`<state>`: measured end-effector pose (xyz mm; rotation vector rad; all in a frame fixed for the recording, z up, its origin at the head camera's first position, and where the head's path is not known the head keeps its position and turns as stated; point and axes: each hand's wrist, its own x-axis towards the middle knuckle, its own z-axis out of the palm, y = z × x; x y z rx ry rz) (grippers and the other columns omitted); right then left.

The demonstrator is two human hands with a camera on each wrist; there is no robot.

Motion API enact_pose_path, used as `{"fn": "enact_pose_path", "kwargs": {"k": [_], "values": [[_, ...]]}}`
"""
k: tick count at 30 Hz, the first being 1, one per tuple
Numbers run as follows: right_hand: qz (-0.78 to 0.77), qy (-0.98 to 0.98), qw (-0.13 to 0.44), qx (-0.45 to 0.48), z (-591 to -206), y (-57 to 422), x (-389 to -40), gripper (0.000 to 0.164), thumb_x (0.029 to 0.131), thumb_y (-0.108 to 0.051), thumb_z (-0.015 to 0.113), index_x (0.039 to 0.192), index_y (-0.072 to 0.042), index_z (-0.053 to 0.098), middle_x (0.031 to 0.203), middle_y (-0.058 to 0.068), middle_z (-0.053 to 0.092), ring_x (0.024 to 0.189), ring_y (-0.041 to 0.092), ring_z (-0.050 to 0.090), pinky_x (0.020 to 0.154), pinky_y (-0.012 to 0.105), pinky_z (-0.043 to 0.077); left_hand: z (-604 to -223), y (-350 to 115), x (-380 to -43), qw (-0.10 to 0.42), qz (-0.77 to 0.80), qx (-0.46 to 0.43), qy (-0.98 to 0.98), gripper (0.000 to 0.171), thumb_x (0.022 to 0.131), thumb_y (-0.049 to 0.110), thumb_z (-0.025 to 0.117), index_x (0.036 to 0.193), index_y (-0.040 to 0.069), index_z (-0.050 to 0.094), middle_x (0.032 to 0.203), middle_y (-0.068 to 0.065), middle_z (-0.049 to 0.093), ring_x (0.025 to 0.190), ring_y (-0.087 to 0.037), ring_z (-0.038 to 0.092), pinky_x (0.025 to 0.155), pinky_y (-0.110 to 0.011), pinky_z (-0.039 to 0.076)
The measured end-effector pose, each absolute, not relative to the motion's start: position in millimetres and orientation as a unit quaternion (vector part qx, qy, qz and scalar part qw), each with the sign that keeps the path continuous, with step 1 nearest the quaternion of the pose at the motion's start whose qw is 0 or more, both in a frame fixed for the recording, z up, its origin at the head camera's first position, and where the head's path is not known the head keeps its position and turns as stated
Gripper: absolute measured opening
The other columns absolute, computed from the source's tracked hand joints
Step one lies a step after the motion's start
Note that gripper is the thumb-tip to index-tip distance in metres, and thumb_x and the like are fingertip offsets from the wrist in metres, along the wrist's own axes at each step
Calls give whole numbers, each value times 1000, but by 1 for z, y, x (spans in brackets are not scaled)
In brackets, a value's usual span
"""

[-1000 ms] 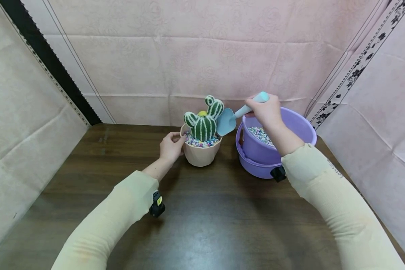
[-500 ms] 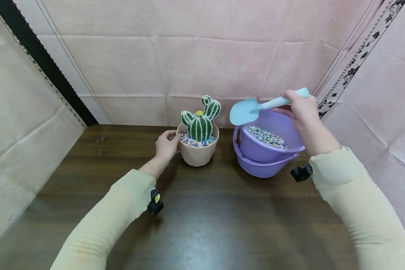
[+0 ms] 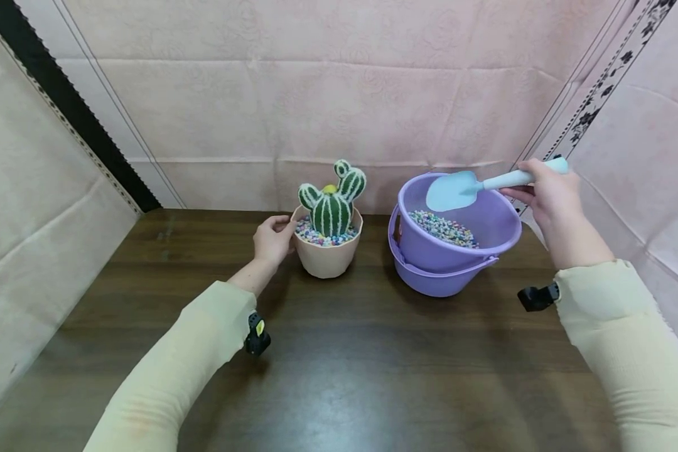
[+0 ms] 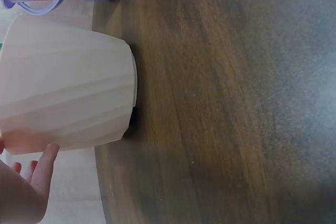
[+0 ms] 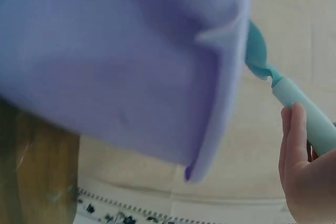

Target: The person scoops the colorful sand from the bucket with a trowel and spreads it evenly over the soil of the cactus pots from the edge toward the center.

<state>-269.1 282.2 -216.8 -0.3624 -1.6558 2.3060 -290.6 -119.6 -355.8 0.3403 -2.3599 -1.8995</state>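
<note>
A cream flowerpot (image 3: 328,259) with a green knitted-looking cactus (image 3: 332,215) stands on the table. Small multicoloured beads (image 3: 312,235) surround the cactus base. My left hand (image 3: 273,242) holds the pot by its left rim; in the left wrist view one finger (image 4: 46,163) lies against the pot's side. My right hand (image 3: 559,194) grips the handle of a light blue trowel (image 3: 453,191), its blade over the mouth of a purple bucket (image 3: 435,284). More beads (image 3: 446,230) lie inside this bucket. In the right wrist view the bucket wall hides part of the blade.
The bucket's handle (image 3: 463,274) hangs down across its front. Behind the dark wooden table (image 3: 339,364) hangs a pale cloth (image 3: 260,113), with more cloth at both sides. Black cameras sit on both wrists.
The right hand has moved right, carrying the trowel from beside the cactus to above the bucket. My left hand stays at the pot. The view has shifted slightly.
</note>
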Motion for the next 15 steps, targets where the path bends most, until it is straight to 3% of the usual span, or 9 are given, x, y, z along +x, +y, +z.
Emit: {"fn": "enact_pose_path", "kwargs": {"k": [4,10,12,15], "values": [[728,-652,160,-139,-230,287,-274,8,83,0,59,82,-8,57,65,-4,62,56,9,66,55,22,57,-356,-121,-291,55,-623,114,-772,39,93,24,57,125,2,55,119,-19,61,100,-24,59,81,-44,57],[533,-815,158,-161,-249,285,-279,7,82,-14,58,76,-19,58,51,-23,53,47,-5,57,53,13,54,-354,-121,-286,54,-616,125,-776,40,93,28,57,125,4,56,119,-16,62,89,-22,62,66,-26,58],[504,-834,153,-162,-252,284,-280,5,82,-16,58,78,-19,57,51,-26,51,46,-6,56,54,13,54,-352,-120,-284,72,-607,121,-782,41,93,30,57,124,5,56,119,-14,63,94,-21,62,71,-24,56],[533,-818,151,-153,-254,282,-280,11,82,-12,57,75,-20,56,53,-23,54,45,-2,58,54,16,55,-345,-118,-280,129,-595,92,-788,38,91,30,59,120,5,58,116,-13,63,100,-22,60,84,-30,54]]}}
